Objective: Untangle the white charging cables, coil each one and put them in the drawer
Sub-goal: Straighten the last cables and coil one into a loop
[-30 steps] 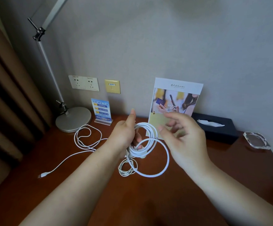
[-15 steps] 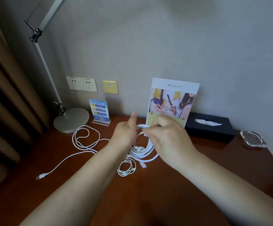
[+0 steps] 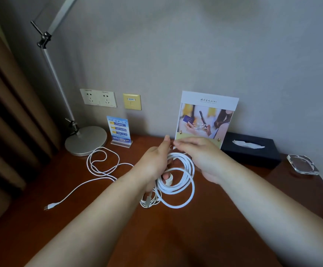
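Coil of white cable (image 3: 178,176) hangs above the middle of the desk (image 3: 176,237), the left hand (image 3: 153,166) curling fingers through its loops. The right hand (image 3: 201,153) lies over its top; whether it pinches cannot be told. A second white cable (image 3: 101,166) sprawls toward the back left corner.

The person's bare left forearm (image 3: 99,212) is showing uncovered skin along all of its visible length; the bare right forearm (image 3: 262,199) is showing the same, from wrist to frame edge; the bare left hand (image 3: 153,164) is showing plain skin over its back and thumb; the bare right hand (image 3: 201,155) is appearing slightly blurred at its fingers (image 3: 180,146), their nails too soft to make out.
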Action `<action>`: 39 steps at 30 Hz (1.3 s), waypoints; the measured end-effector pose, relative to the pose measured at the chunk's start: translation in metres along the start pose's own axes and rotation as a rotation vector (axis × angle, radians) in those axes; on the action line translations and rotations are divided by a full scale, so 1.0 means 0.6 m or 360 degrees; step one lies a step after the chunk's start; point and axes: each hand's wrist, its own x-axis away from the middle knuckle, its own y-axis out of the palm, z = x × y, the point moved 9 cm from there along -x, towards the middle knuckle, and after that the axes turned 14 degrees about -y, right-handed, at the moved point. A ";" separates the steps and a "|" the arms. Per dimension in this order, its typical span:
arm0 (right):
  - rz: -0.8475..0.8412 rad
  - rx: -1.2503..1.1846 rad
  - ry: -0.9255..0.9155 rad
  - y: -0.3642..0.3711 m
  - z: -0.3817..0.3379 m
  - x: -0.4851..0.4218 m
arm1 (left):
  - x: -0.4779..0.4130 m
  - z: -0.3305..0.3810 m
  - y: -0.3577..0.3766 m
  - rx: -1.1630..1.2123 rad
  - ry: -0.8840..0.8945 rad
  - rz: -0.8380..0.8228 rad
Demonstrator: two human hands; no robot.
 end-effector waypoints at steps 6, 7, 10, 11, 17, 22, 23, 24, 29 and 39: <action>-0.0206 0.0282 -0.0080 0.000 -0.011 -0.003 | 0.005 0.003 0.006 -0.0196 0.0060 0.0044; -0.0205 0.0358 -0.0076 -0.003 -0.009 -0.005 | 0.002 0.001 0.010 -0.0238 0.0072 0.0026; -0.0191 0.0672 -0.0144 -0.012 -0.020 -0.015 | -0.009 -0.004 0.013 -0.0369 0.0120 0.0030; -0.0185 0.0765 -0.0185 -0.013 -0.026 -0.018 | -0.014 -0.004 0.011 -0.0400 0.0130 0.0066; 0.0077 0.1044 -0.0361 -0.020 -0.042 -0.012 | -0.036 -0.024 -0.011 -0.0468 0.0193 0.0327; 0.0192 0.0774 -0.0314 -0.013 -0.030 0.022 | -0.049 -0.048 -0.056 -0.0245 0.0103 0.0649; 0.0179 0.0697 -0.0245 -0.012 -0.020 0.025 | -0.048 -0.046 -0.059 -0.0214 0.0105 0.0655; 0.0152 0.0585 -0.0151 -0.010 -0.008 0.027 | -0.047 -0.042 -0.059 -0.0173 0.0127 0.0646; 0.0117 0.0027 0.0294 -0.006 0.051 0.030 | -0.041 -0.020 -0.057 -0.0093 0.0140 0.0527; -0.0258 0.1395 -0.0589 0.007 -0.063 -0.003 | -0.027 -0.021 -0.026 -0.0336 0.0161 0.0410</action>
